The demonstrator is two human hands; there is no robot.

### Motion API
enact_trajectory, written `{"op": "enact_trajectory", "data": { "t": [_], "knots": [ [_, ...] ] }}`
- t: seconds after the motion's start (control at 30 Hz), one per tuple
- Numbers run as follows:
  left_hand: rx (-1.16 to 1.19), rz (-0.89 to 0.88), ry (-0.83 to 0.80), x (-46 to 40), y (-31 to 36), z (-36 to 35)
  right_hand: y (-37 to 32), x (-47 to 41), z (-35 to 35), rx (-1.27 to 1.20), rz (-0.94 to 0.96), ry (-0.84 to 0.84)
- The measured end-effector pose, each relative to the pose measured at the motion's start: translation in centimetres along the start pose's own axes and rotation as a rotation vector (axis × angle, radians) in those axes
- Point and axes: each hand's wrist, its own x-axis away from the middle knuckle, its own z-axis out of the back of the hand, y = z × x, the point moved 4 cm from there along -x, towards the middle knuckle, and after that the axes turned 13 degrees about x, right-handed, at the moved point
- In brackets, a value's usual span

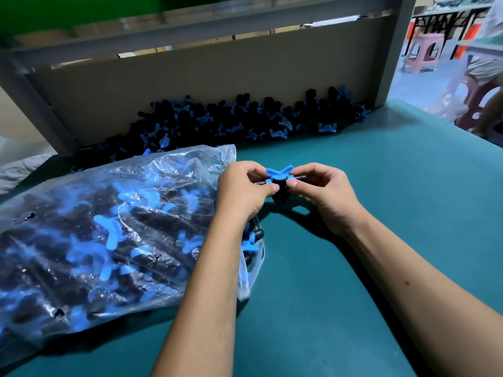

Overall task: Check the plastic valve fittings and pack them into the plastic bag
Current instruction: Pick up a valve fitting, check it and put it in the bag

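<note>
**Counts on the bench**

One valve fitting [279,178] is held between two hands, left hand [242,190] and right hand [324,194]. One plastic bag [114,232] and one loose pile of fittings [231,118] are seen; their contents cannot be counted.

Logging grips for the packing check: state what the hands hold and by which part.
One valve fitting, gripped by both hands: left hand and right hand pinch its black body from either side, just under the blue handle.
</note>
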Motion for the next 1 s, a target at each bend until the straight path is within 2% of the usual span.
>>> {"op": "enact_trajectory", "data": {
  "t": [0.13, 0.33, 0.47, 0.57, 0.7, 0.8, 0.87, 1.0],
  "knots": [
    [-0.004, 0.006, -0.018, 0.0, -0.1, 0.5, -0.1, 0.1, -0.2, -0.034, 0.008, -0.031],
    [0.08, 0.044, 0.058, 0.0, 0.3, 1.5, 0.4, -0.4, 1.3, -0.107, -0.022, 0.257],
    [0.191, 0.063, 0.114, 0.2, 0.5, 1.2, -0.1, 0.2, 0.3, 0.218, 0.106, 0.282],
    [0.24, 0.063, 0.141, 0.2, 0.7, 0.7, -0.8, 0.6, -1.0, 0.414, 0.203, 0.196],
    [0.212, 0.049, 0.102, 0.3, 0.9, 0.4, -1.1, 0.7, -1.2, 0.519, 0.274, 0.223],
    [0.182, 0.014, 0.063, 0.2, 1.3, 0.3, -0.8, 0.5, -1.0, 0.466, 0.224, 0.238],
    [0.098, -0.065, 0.108, 0.2, 2.0, 0.2, -0.3, 0.3, -0.9, 0.282, 0.103, 0.232],
    [-0.482, -0.392, 0.411, 1.2, 4.1, 1.2, 0.1, 0.1, -1.3, -0.253, -0.135, 0.153]
  ]
}}
